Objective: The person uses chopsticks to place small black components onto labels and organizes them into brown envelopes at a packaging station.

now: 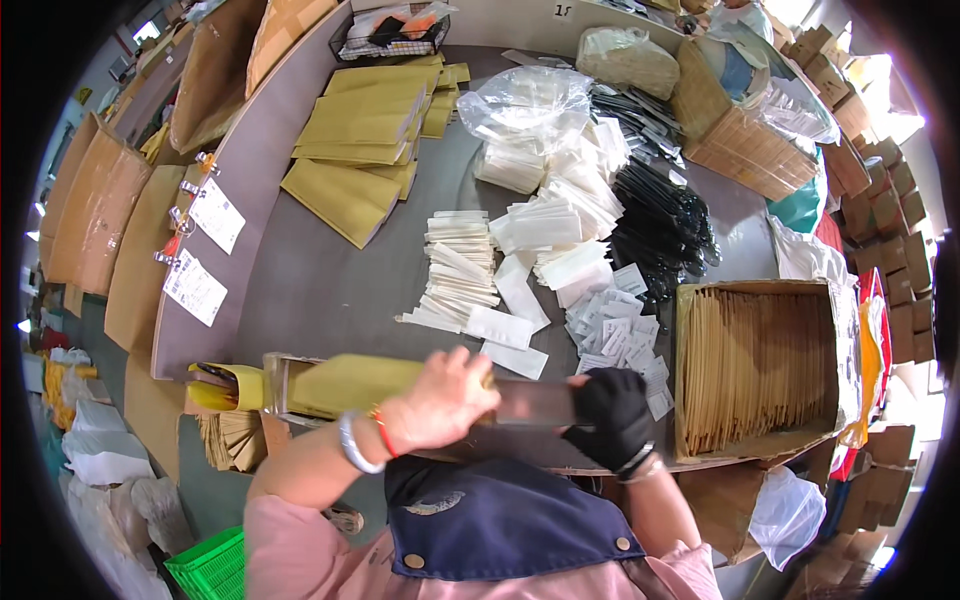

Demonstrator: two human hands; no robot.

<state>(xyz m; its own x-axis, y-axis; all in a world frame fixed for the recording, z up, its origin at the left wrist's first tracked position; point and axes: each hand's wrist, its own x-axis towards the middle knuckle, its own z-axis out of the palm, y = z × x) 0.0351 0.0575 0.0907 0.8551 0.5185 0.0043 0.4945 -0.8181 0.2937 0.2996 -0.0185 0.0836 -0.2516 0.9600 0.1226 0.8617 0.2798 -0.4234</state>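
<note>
A person stands at a curved grey tabletop (300, 280), seen from above through a wide lens. The bare left hand (440, 400), with a bracelet and red cord at the wrist, and the right hand (610, 415), in a black glove, meet at the near edge of the tabletop. Between them they hold a flat grey packet (535, 403). The left fingers curl over its left end and the gloved fingers clench its right end. The motion blurs both hands slightly.

Just left of the hands lies a yellow padded envelope (345, 385) inside a shallow tray, touching the left hand. To the right stands an open cardboard box (760, 365) packed with upright brown envelopes. Beyond the hands, in the middle of the tabletop, lie a stack of white paper strips (458, 270), loose white packets (555, 215) and small printed sachets (620, 325). A heap of black cable ties (660, 225) lies to the right of these. Farther back sits a pile of yellow mailers (365, 130) and a clear plastic bag (525, 100). Cardboard sheets lean at the far left.
</note>
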